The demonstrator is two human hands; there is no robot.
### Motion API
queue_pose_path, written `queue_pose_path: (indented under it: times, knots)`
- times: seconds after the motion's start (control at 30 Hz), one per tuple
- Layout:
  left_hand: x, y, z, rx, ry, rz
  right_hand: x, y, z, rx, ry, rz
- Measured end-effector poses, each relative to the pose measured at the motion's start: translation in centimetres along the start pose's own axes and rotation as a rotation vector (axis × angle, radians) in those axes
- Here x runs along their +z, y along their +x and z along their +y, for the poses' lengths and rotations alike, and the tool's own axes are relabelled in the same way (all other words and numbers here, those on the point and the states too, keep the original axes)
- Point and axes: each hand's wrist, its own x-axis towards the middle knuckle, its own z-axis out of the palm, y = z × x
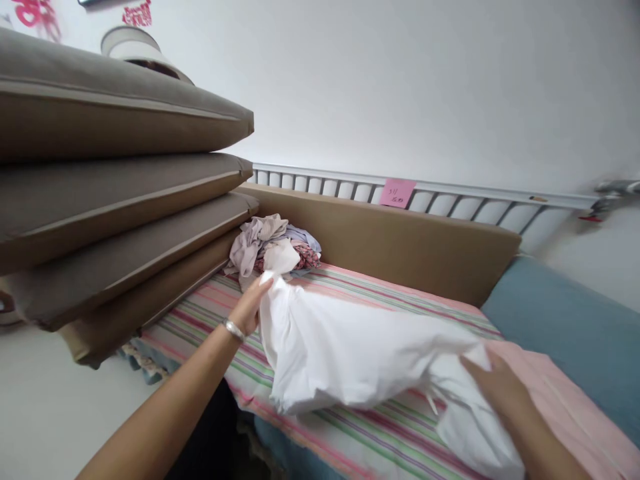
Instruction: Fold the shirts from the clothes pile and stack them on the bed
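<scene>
We have the left hand point(250, 309) clamped on one end of the white cloth point(355, 347); right hand point(503, 388) is at the other, grip unclear. Cloth sags between hands, over the striped sheet point(200, 327). We should pull evenly, clear of the clothes pile point(254, 243) beyond left hand.

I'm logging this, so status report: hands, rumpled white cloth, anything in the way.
Left hand gripping rumpled white cloth; right hand at other end, grip unclear. Cloth over multicoloured striped bedsheet. Possible obstacle: flat pink cloth beside right hand.
</scene>
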Motion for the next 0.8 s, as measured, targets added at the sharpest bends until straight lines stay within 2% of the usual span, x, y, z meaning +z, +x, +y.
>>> queue_pose_path:
  times: [0.07,0.13,0.17,0.27,0.3,0.37,0.43,0.53,0.67,0.73,0.8]
  knots:
    - [-0.6,-1.4,-2.7,-0.250,-0.042,-0.078,2.4,-2.6,0.5,-0.084,-0.047,-0.051]
    - [-0.9,-2.8,-5.7,-0.413,-0.101,-0.165,4.6,-6.8,0.2,-0.168,0.076,-0.102]
    - [-0.8,-3.6,-6.9,-0.447,-0.136,-0.197,5.6,-9.4,-0.3,-0.153,0.162,-0.191]
    - [0.8,-5.7,-9.2,-0.480,-0.213,-0.208,8.1,-17.0,-3.0,-0.047,0.444,-0.583]
    - [1.6,-6.4,-9.6,-0.481,-0.226,-0.203,8.8,-19.2,-4.0,-0.024,0.530,-0.654]
    - [3.2,-7.6,-10.0,-0.474,-0.233,-0.187,10.0,-22.1,-5.5,0.038,0.656,-0.706]
    - [4.4,-8.9,-10.5,-0.456,-0.206,-0.156,10.8,-23.5,-6.3,0.148,0.765,-0.737]
    - [4.8,-10.7,-11.4,-0.407,-0.137,-0.154,11.0,-23.4,-6.0,0.287,0.889,-0.809]
    - [3.4,-12.4,-12.3,-0.401,-0.063,-0.288,10.5,-22.9,-5.0,0.300,1.027,-0.888]
    - [2.3,-12.5,-12.4,-0.419,-0.020,-0.275,10.4,-23.1,-4.8,0.369,1.141,-0.932]
    - [1.2,-12.0,-12.5,-0.439,-0.012,-0.197,10.5,-23.4,-4.9,0.453,1.249,-0.955]
